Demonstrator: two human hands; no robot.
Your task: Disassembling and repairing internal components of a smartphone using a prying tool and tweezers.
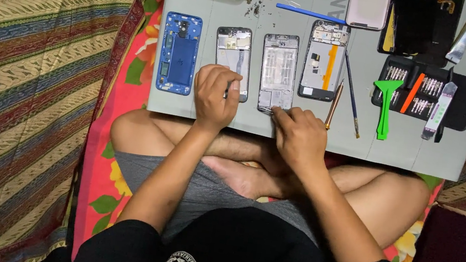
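Note:
Several opened phone bodies lie in a row on a grey board over my crossed legs. My left hand rests curled on the lower end of the second phone frame, gripping it. My right hand touches the bottom edge of the third, silvery phone frame with its fingertips. A blue phone body lies left of my left hand. A fourth frame with an orange strip lies to the right.
A brown-handled tool and a thin dark tool lie right of my right hand. Farther right are a green pry tool, a black bit case, a glue tube and a phone back. Striped fabric surrounds the board.

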